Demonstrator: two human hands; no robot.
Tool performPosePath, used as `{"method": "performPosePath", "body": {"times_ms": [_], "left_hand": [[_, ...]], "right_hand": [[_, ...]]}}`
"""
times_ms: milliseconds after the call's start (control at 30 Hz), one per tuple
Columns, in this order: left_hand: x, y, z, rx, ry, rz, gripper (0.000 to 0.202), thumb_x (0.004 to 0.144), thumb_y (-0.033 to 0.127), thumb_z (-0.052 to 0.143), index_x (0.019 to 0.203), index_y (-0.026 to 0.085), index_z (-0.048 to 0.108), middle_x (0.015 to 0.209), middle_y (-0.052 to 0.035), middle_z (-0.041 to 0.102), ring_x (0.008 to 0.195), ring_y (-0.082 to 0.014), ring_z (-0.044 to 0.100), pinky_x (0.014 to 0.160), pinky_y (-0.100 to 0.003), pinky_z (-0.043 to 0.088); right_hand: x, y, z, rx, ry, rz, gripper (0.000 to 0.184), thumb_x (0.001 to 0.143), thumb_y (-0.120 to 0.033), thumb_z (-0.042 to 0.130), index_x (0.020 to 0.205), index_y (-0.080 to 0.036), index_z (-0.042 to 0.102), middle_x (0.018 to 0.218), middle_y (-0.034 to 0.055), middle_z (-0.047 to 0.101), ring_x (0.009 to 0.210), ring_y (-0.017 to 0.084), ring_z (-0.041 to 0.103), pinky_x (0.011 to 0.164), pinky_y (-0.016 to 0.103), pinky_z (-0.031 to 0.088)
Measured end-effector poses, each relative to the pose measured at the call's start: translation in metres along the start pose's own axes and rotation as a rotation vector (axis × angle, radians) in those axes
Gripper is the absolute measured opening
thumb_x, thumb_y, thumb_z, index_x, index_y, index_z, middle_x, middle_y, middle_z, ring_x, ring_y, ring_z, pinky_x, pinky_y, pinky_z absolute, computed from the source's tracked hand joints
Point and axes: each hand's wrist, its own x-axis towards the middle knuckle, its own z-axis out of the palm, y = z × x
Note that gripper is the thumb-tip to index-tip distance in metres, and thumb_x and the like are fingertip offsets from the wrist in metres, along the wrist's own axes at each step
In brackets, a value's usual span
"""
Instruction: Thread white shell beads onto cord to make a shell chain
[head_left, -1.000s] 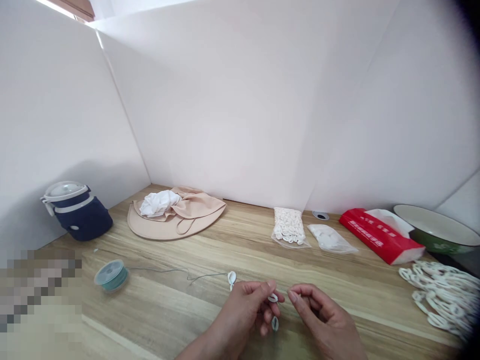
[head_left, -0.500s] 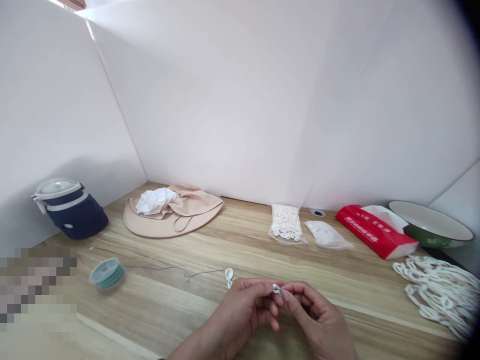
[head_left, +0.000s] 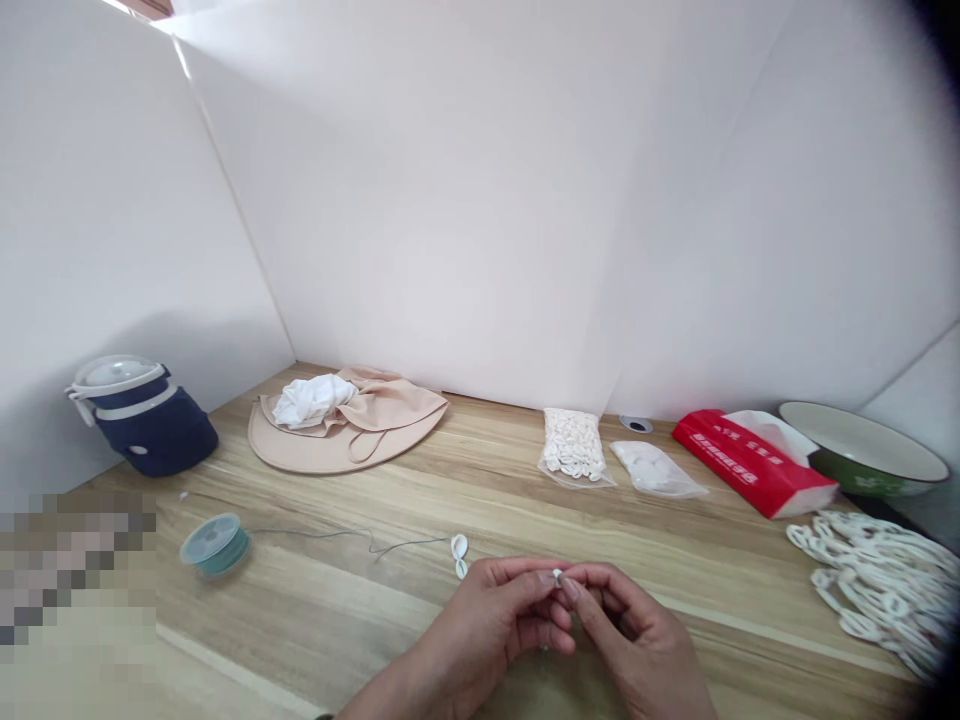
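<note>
The left hand (head_left: 480,625) and right hand (head_left: 634,635) pinch a small white cowrie shell (head_left: 557,575) between their fingertips, near two white cowrie shells (head_left: 459,555) lying on the light wood-grain tabletop (head_left: 315,620).

A craft table (head_left: 337,610) with bagged cowrie shells (head_left: 574,445).

Head camera faces forward, down (close above hands (head_left: 480,630))

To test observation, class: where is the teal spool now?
In the head view, the teal spool sits on the tabletop, left of the left hand, its grey cord running right toward a white shell.
</note>
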Motion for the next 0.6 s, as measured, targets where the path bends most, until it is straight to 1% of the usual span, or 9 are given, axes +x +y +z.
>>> {"method": "performPosePath", "body": {"times_ms": [100,200,267,400,533,600], "left_hand": [[-0.0001,0.0001,-0.0012,0.022,-0.030,0.002,0.025,0.079,0.024,0.064,0.088,0.003,0.072,0.068,-0.0077,0.060,0.062,-0.0109,0.055,0.062,-0.024,0.049],[0.0002,-0.0003,-0.0019,0.079,-0.064,0.005,0.026,0.078,0.025,0.064,0.091,0.004,0.072,0.068,-0.0063,0.060,0.061,-0.0103,0.053,0.064,-0.025,0.047],[0.0002,-0.0005,-0.0010,0.146,-0.065,0.032,0.028,0.079,0.028,0.065,0.092,0.006,0.073,0.070,-0.0060,0.060,0.063,-0.0109,0.053,0.065,-0.025,0.046],[0.0004,-0.0004,0.0029,0.215,-0.004,0.121,0.027,0.075,0.031,0.069,0.086,0.007,0.075,0.077,-0.0071,0.063,0.069,-0.0131,0.055,0.064,-0.025,0.044],[0.0014,-0.0019,0.0026,0.168,0.090,0.110,0.034,0.071,0.028,0.074,0.099,0.009,0.071,0.069,-0.0043,0.065,0.062,-0.0130,0.058,0.066,-0.028,0.046],[0.0018,-0.0025,0.0011,0.161,0.097,0.109,0.033,0.070,0.027,0.074,0.098,0.008,0.071,0.070,-0.0057,0.067,0.061,-0.0136,0.060,0.068,-0.029,0.047]], "right_hand": [[-0.0001,0.0003,0.0004,0.030,-0.017,0.015,0.021,0.071,-0.044,0.072,0.074,-0.023,0.070,0.054,-0.0034,0.060,0.066,0.016,0.062,0.054,0.018,0.044],[0.0005,0.0010,-0.0001,0.065,-0.026,0.055,0.024,0.071,-0.045,0.071,0.076,-0.022,0.070,0.057,-0.0026,0.064,0.061,0.015,0.060,0.055,0.019,0.044],[0.0011,0.0016,-0.0002,0.085,-0.035,0.075,0.026,0.071,-0.046,0.071,0.077,-0.021,0.070,0.060,-0.0012,0.067,0.058,0.014,0.059,0.055,0.020,0.045],[0.0015,0.0018,0.0003,0.138,-0.027,0.085,0.027,0.068,-0.046,0.073,0.075,-0.020,0.071,0.067,0.0024,0.071,0.059,0.016,0.061,0.056,0.022,0.046],[0.0013,0.0018,0.0009,0.188,-0.049,0.124,0.029,0.067,-0.047,0.074,0.072,-0.019,0.071,0.063,0.0025,0.069,0.057,0.016,0.061,0.057,0.023,0.048],[0.0011,0.0020,0.0009,0.202,-0.048,0.148,0.030,0.066,-0.048,0.074,0.072,-0.019,0.070,0.063,0.0028,0.069,0.059,0.017,0.062,0.060,0.025,0.050]]}}
